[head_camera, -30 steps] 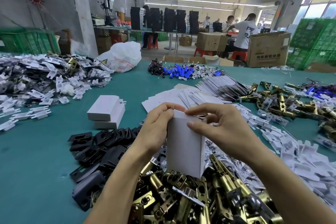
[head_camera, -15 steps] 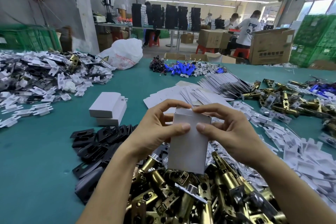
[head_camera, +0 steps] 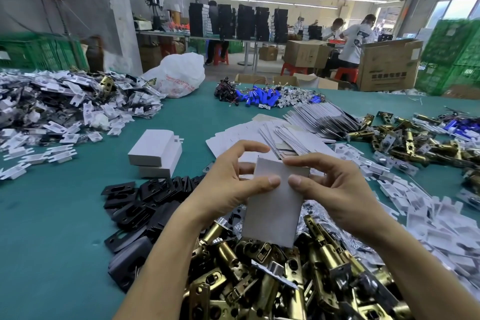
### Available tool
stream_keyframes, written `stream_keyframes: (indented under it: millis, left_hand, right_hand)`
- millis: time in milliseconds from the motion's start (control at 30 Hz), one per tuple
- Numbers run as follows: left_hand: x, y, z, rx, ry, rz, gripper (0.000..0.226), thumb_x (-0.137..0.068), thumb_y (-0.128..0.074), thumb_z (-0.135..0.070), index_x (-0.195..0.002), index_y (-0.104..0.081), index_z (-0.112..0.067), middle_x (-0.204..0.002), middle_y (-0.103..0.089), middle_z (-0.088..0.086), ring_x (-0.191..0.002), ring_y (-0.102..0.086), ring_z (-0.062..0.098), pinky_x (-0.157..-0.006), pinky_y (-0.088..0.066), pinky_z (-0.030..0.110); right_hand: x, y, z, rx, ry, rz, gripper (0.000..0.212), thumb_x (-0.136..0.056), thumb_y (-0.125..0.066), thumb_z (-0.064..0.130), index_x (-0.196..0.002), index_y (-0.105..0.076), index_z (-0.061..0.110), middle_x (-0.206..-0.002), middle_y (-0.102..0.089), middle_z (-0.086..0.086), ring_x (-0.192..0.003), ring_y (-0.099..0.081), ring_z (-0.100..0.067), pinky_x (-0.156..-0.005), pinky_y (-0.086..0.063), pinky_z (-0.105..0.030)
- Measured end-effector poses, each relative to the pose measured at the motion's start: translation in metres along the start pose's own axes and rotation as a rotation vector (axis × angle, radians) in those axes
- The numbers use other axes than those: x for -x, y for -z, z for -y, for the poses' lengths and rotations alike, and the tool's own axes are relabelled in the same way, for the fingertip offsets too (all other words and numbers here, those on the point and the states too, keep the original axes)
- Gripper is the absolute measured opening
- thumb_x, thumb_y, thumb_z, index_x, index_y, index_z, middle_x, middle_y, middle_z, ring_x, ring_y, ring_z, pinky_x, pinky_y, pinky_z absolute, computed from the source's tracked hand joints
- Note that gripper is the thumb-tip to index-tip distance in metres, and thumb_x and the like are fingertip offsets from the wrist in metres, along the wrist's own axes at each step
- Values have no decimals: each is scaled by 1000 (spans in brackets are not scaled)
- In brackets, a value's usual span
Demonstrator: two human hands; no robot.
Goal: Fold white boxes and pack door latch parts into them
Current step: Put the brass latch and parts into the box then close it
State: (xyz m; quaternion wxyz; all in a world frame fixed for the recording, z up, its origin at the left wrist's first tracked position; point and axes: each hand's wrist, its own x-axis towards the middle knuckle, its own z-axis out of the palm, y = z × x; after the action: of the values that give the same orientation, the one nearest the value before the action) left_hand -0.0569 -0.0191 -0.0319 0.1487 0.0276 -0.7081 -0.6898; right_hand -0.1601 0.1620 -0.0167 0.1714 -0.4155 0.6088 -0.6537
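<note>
At the near centre of the tabletop [head_camera: 52, 241], a white box [head_camera: 272, 205] was held upright above a heap of brass latch parts [head_camera: 259, 280], clear of the surface. Both hands held it by its upper part. The left hand [head_camera: 231, 189] had its thumb pressed flat on the near face and its fingers curled over behind the top left corner. The right hand [head_camera: 335, 189] mirrored this, with its thumb on the near face just beside the left thumb and its index finger laid along the top edge. Whether the top flap was closed could not be told.

Left of the brass heap, and touching it, lay a spread of black plates [head_camera: 140, 202]. Beyond these, two finished white boxes [head_camera: 155, 148] stood stacked one on the other, the upper one set slightly askew. Flat box blanks [head_camera: 285, 135] were fanned out just beyond the hands, with a denser fan of them further off to the right. White plastic inserts [head_camera: 428, 215] covered the near right of the surface, and a second lot of brass latches [head_camera: 405, 138] lay beyond them. A large mixed pile of white and dark pieces [head_camera: 65, 112] occupied the far left. Blue cylindrical items [head_camera: 262, 97] and a white plastic bag [head_camera: 179, 75] sat at the far edge.

Past the tabletop, a large cardboard carton [head_camera: 387, 65] stood on the floor, and people sat at a bench further off.
</note>
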Motion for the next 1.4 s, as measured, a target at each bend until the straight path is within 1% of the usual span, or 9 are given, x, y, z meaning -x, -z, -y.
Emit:
stream_keyframes:
  millis: [233,433,667,800,933,1033,1167,1267,1400]
  left_hand:
    - [3,-5,4,-37,155,172,46,-79,-78,-44,-119,-67,-25,-111,-75,3,-101,-73,21,-81,-60,32]
    - [0,0,-1,9,149,-56,62,-71,-79,-50,-118,-62,-14,-98,-74,10,-80,-74,24,-60,-58,38]
    - [-27,32,-1,72,193,-553,36,-85,-79,-40,-98,-69,-8,-80,-76,8,-66,-74,28,-52,-59,37]
    - [-56,75,12,145,330,-680,26,-91,-72,-13,-110,-59,0,-89,-71,16,-61,-71,28,-46,-58,34]
    - [-74,101,41,32,443,-746,43,-92,-68,-5,-130,-49,-2,-123,-63,20,-85,-69,31,-41,-56,30]
    - [-78,108,60,-194,440,-868,57,-94,-66,-8,-143,-38,-10,-146,-44,9,-103,-65,33,-39,-54,28]
    - [-76,105,66,-653,445,-919,47,-97,-55,-17,-141,-42,-29,-138,-41,10,-80,-63,28,-61,-54,33]
    - [-71,107,58,-1226,524,-781,41,-100,-53,-37,-140,-44,-32,-136,-36,8,-107,-55,35,-79,-34,41]
    - [-75,114,43,-1600,581,-590,40,-100,-51,-43,-133,-54,-21,-138,-38,4,-128,-36,28,-83,-40,41]
  right_hand:
    - [0,-8,2,-1,52,-82,23,-75,-70,18,-96,-77,23,-93,-77,-4,-81,-73,-23,-70,-61,-31]
    - [-14,-19,4,-52,67,-284,22,-79,-70,19,-100,-71,24,-98,-73,5,-82,-71,-16,-71,-61,-33]
    - [-21,-2,-2,288,-222,-75,50,-89,-71,31,-131,-50,49,-123,-60,9,-100,-68,-15,-87,-57,-41]
    - [-7,16,-9,283,-283,-38,28,-88,-71,25,-112,-65,37,-106,-71,7,-88,-72,-13,-81,-60,-38]
    - [-2,27,-16,311,-336,4,24,-87,-71,27,-110,-67,33,-100,-73,7,-84,-73,-14,-79,-61,-37]
    - [-11,32,-19,415,-346,5,18,-90,-68,26,-107,-66,32,-100,-71,6,-80,-70,-3,-65,-55,-20]
    - [-37,34,-25,680,-312,3,11,-91,-66,30,-103,-66,31,-94,-69,12,-80,-65,1,-66,-47,-16]
    - [-70,26,-37,858,-354,108,28,-92,-63,29,-119,-65,20,-109,-68,2,-84,-60,-4,-67,-46,-21]
    - [-114,6,-57,981,-449,168,50,-95,-57,38,-137,-50,12,-136,-55,-11,-109,-60,-22,-86,-43,-29]
